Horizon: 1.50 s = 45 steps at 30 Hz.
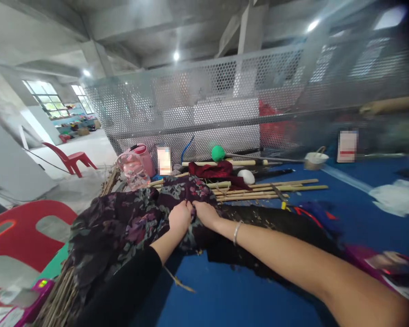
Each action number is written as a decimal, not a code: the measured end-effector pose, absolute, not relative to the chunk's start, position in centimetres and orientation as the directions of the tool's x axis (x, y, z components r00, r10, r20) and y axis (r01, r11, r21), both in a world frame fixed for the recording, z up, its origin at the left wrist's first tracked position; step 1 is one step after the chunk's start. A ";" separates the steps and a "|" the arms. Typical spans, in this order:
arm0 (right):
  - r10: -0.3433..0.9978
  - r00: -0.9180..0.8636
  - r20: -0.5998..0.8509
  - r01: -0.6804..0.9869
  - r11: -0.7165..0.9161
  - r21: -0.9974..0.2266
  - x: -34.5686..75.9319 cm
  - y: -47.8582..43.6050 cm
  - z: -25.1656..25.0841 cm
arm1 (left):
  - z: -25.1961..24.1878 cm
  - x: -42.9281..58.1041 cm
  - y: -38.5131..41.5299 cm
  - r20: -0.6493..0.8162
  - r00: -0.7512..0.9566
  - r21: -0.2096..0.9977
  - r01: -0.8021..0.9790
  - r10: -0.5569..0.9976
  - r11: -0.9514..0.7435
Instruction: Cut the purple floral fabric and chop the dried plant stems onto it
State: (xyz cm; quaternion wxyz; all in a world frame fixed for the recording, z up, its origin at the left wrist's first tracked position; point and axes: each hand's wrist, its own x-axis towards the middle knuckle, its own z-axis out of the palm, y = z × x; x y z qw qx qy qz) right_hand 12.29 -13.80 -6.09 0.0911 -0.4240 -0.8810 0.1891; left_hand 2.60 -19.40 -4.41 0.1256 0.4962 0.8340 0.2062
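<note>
A dark cloth with purple and grey-green flowers (136, 227) lies bunched across the left of the blue table (221, 286). My left hand (180, 218) is closed on a gathered part of this floral cloth. Right beside it, my right hand (206, 214) is closed too, its fingers pinching the same gather; the fingertips are partly hidden. A bracelet circles my right wrist. Under my right forearm spreads a black cloth (272, 220) with straw bits on it. A dry stalk (182, 284) sticks out near my left forearm.
Behind the cloth lie several thin sticks (303, 184), a dark red cloth (213, 170) and a green ball (218, 153). A pink transparent bag (134, 168) stands back left. Dried stems (59, 290) and a red chair (27, 236) are at left. A perforated metal screen (150, 109) closes the back.
</note>
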 end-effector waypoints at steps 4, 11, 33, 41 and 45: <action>0.722 -0.691 0.041 0.624 0.624 -0.472 13.8 -14.2 -4.5 | -3.3 3.9 -21.3 0.026 -0.450 0.515 0.772 0.893 0.374; 0.657 -0.727 0.199 0.432 0.664 -0.611 20.3 -16.8 -1.4 | -0.4 5.8 -25.5 0.171 -0.347 0.547 0.812 0.922 0.204; 0.863 -0.220 0.455 0.472 0.502 -0.725 28.3 -28.6 -9.3 | -9.3 4.8 -40.1 0.407 -0.296 0.516 0.855 0.864 0.050; 0.826 -0.172 0.537 0.469 0.548 -0.692 28.6 -29.7 -10.5 | -7.7 5.9 -42.6 0.620 -0.248 0.403 0.915 0.744 -0.031; 0.824 -0.217 0.523 0.489 0.555 -0.673 28.9 -29.7 -10.5 | -5.0 5.7 -50.9 0.592 -0.217 0.292 0.955 0.776 0.045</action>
